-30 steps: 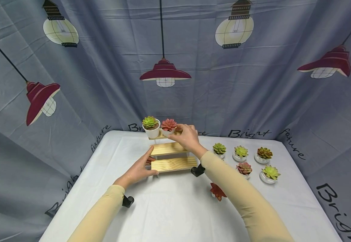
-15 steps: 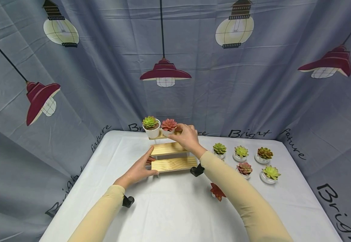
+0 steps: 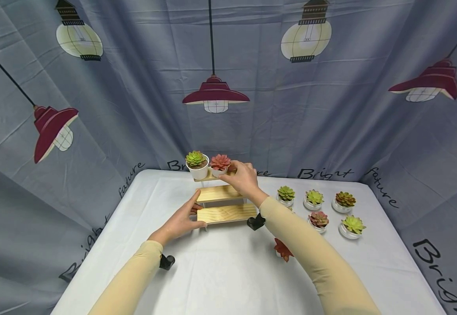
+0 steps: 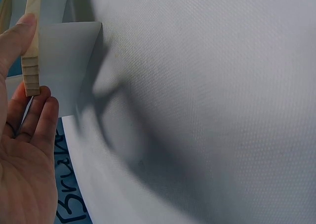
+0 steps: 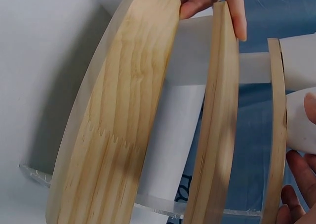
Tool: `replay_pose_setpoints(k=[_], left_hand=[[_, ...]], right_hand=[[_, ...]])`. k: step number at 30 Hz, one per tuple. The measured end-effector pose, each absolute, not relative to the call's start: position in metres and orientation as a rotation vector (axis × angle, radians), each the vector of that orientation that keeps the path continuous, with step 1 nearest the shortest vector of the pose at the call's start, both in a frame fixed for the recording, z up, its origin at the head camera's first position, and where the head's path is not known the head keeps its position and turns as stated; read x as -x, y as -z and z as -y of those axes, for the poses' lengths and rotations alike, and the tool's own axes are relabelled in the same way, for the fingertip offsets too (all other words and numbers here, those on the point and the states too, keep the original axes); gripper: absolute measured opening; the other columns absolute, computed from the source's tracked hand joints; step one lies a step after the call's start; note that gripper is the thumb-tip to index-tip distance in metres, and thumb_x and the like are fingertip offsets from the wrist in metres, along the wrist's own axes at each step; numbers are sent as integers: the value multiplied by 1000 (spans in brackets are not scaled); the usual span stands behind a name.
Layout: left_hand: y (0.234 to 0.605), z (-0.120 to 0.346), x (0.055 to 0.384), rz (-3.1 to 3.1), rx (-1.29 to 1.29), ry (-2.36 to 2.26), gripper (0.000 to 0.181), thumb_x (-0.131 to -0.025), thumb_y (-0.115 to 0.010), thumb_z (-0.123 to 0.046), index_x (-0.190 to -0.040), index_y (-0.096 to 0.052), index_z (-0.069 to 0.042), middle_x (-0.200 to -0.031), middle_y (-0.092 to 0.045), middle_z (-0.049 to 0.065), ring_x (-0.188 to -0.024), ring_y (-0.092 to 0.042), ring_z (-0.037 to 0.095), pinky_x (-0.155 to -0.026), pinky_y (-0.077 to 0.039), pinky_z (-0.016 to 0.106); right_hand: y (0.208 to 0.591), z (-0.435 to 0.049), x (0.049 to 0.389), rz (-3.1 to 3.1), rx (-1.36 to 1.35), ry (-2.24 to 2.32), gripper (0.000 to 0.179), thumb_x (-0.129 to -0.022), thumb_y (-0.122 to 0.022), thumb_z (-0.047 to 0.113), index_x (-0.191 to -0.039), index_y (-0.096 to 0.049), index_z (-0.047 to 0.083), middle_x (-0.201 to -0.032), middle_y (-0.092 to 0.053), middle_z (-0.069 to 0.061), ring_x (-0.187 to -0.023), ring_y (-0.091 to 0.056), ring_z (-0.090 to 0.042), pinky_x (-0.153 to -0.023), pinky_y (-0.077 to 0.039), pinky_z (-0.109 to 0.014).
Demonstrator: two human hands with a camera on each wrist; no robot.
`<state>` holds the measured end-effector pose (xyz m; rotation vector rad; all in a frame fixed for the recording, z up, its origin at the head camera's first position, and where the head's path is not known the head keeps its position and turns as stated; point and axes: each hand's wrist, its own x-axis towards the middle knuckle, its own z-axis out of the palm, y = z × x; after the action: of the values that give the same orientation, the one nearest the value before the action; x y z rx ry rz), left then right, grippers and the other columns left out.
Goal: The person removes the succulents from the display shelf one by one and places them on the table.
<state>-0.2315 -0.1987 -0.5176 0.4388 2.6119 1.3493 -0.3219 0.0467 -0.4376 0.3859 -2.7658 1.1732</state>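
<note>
A three-tier wooden shelf stand (image 3: 226,214) with clear side supports stands on the white table. My left hand (image 3: 179,222) grips its left end; in the left wrist view the thumb (image 4: 22,31) lies against a board (image 4: 31,61), with fingers at the board's end. On the top tier, my right hand (image 3: 245,177) holds a small white pot with a red succulent (image 3: 220,162). Just left of it stands a green succulent in a white pot (image 3: 197,166). The right wrist view shows the white pot (image 5: 298,122) at the top board, with fingertips (image 5: 301,172) beside it.
To the right are several potted succulents, among them a green one (image 3: 286,194), a brownish one (image 3: 344,200) and a pink one (image 3: 318,219). A dark red succulent (image 3: 283,250) lies partly behind the right sleeve (image 3: 311,249). A grey curtain (image 3: 252,131) hangs behind the table.
</note>
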Motion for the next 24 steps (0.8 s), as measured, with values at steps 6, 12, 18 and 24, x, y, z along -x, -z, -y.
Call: replay_pose_setpoints(k=[6,12,18,24], left_hand=[[518,199,231,-2615,-439,-1349,115,-85,-87,-20,-166,-6,-31,-137,-54,12,-126,-57,29,-109,-43,43],[517,199,232,-2620,-436,-1343,115,-85,-87,-21,-166,-6,-30,-137,-55,12,-125,-58,29,-109,-43,43],[517,199,233,-2610,-445,-1349,115,-85,-87,-20,-166,-6,-31,-138,-55,13,-126,-58,29,-109,-43,43],[519,199,233,-2607,-448,-1352,115,-86,-87,-20,-166,-6,-31,-137,-55,12,-125,-58,29,-109,-43,43]], right_hand=[[437,-47,320,2775,-373,-1194,61,-87,-80,48,-134,-65,12,-118,-71,-2,-125,-44,-31,-108,-25,-52],[437,-46,320,2771,-369,-1193,64,-87,-80,47,-137,-62,10,-118,-71,-3,-125,-45,-30,-109,-25,-50],[437,-46,320,2772,-363,-1172,64,-87,-80,48,-137,-62,11,-119,-71,-2,-125,-45,-30,-108,-26,-49],[437,-46,319,2764,-355,-1180,64,-87,-80,46,-138,-62,11,-118,-72,-2,-124,-45,-30,-107,-27,-49]])
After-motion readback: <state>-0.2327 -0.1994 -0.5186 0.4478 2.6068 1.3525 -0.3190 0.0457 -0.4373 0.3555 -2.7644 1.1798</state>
